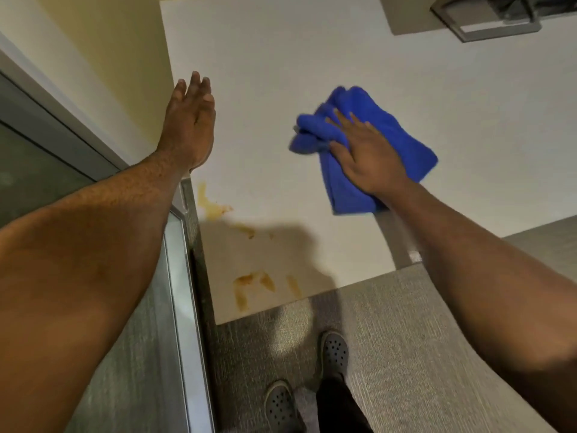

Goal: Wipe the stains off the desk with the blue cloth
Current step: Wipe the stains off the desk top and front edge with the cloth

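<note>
One blue cloth lies bunched on the white tabletop, pressed under the flat, spread right hand. The left hand hovers open and empty. Two clusters of orange stains sit near the tabletop's front edge.

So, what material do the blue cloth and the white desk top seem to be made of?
The blue cloth looks like soft microfibre or terry: fuzzy, matte, bunching into thick folds under the right hand. The desk looks like smooth matte laminate, probably: flat, even white, with stains sitting on top.
</note>
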`<action>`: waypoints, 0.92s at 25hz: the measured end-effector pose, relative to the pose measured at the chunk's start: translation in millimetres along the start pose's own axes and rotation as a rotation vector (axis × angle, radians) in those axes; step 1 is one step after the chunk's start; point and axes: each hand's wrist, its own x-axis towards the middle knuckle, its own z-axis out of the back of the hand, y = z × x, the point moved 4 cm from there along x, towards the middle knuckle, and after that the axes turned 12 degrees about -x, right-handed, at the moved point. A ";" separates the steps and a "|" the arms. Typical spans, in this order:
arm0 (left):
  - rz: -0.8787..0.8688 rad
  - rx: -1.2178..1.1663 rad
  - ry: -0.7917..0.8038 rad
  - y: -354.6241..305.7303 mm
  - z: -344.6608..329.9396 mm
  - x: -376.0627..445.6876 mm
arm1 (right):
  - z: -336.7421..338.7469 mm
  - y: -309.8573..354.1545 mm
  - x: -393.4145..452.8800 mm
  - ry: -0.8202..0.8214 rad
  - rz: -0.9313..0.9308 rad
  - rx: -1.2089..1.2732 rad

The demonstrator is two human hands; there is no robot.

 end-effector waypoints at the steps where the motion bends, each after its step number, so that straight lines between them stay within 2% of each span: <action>1: -0.013 0.022 -0.009 1.3 1.0 -0.6 | -13.7 13.5 8.4 0.020 0.032 -0.061; 4: -0.020 0.059 -0.017 8.3 0.6 0.8 | -14.1 73.7 19.4 0.016 0.169 -0.039; 7: 0.031 0.063 0.028 13.1 -3.0 8.8 | -25.5 91.4 -74.4 0.059 0.417 -0.018; 9: 0.118 0.143 0.052 19.9 -2.4 10.7 | -18.5 69.2 -123.5 0.065 0.456 -0.025; 11: 0.141 0.226 0.055 21.6 -0.9 9.2 | -11.0 27.9 -132.5 0.064 0.341 -0.026; 14: 0.102 0.288 0.045 15.8 -1.8 5.8 | -4.1 -20.8 -88.7 0.021 0.016 -0.027; 17: 0.093 0.320 0.058 13.1 -0.1 5.8 | -9.9 -5.5 -29.4 -0.032 -0.175 -0.061; 19: 0.105 0.335 0.047 13.8 1.1 5.0 | -19.6 32.7 -20.2 -0.026 -0.092 -0.065; 23: 0.134 0.312 0.135 20.5 -0.2 14.8 | -29.9 80.4 -62.9 0.033 0.262 -0.085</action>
